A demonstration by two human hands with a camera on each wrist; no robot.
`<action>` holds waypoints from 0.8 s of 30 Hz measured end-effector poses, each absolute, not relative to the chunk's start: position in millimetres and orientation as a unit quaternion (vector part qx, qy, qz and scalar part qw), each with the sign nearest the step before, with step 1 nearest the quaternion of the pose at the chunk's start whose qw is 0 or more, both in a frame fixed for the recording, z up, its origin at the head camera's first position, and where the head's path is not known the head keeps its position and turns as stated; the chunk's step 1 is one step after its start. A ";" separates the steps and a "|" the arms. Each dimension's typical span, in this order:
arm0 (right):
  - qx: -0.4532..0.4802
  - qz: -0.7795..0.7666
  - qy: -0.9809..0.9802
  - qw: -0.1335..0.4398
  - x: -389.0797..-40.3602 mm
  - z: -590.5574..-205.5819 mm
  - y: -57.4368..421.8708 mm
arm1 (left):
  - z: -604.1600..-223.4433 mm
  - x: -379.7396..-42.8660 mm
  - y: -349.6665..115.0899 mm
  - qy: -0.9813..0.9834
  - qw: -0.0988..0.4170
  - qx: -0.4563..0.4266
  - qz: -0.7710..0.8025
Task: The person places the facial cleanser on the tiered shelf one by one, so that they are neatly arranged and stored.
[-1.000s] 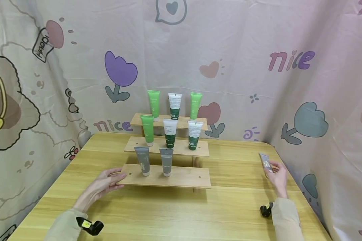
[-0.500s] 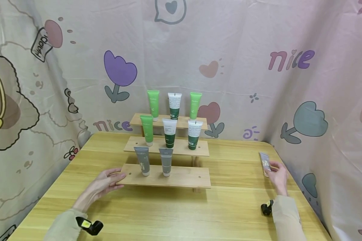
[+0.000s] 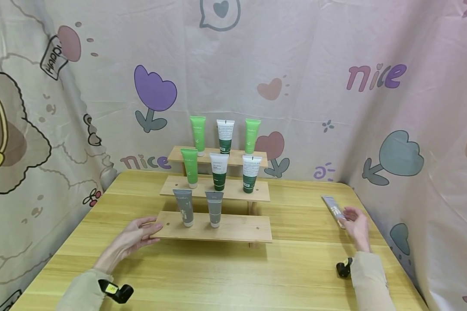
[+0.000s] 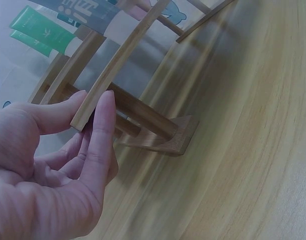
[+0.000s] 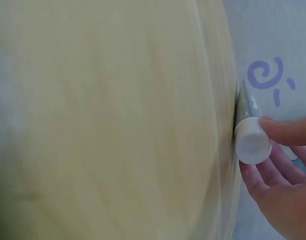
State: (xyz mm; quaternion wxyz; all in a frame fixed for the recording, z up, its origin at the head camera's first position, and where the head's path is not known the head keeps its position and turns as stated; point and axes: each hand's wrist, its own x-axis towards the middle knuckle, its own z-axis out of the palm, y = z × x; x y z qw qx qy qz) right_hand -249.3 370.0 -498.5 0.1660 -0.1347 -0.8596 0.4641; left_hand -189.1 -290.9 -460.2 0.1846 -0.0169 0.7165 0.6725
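Note:
My left hand [image 3: 138, 235] pinches the left end of the lowest board of a three-tier wooden display stand [image 3: 233, 233]. In the left wrist view, thumb and fingers sit on opposite faces of that board's edge. At the table's right side, my right hand [image 3: 357, 225] holds a grey squeeze tube [image 3: 332, 208] by its cap end. The tube lies slanted on the table. Its white cap [image 5: 253, 141] shows between thumb and fingers in the right wrist view. Two grey tubes, one left [image 3: 184, 207] and one near the middle [image 3: 215, 209], stand cap-down on the lowest board.
On the middle board stand a green tube [image 3: 190, 167] and two white-and-dark-green tubes, one central [image 3: 219, 172]. The top board bears two green tubes around a white-and-green one [image 3: 225, 136]. A printed curtain [image 3: 303, 86] hangs behind the wooden table [image 3: 233, 280].
The grey tube at the right has swung its far end to the left, in the right hand's fingers. The left hand and the stand have not visibly moved.

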 end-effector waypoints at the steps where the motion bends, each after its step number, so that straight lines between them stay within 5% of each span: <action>1: -0.131 0.464 -0.861 0.164 -249.3 -498.3 369.7 | -460.1 -189.2 -290.9 0.716 0.185 -0.017 0.673; 24: -0.079 0.449 -0.886 0.082 -247.1 -496.9 369.9 | -459.2 -189.2 -289.7 0.720 0.182 -0.020 0.670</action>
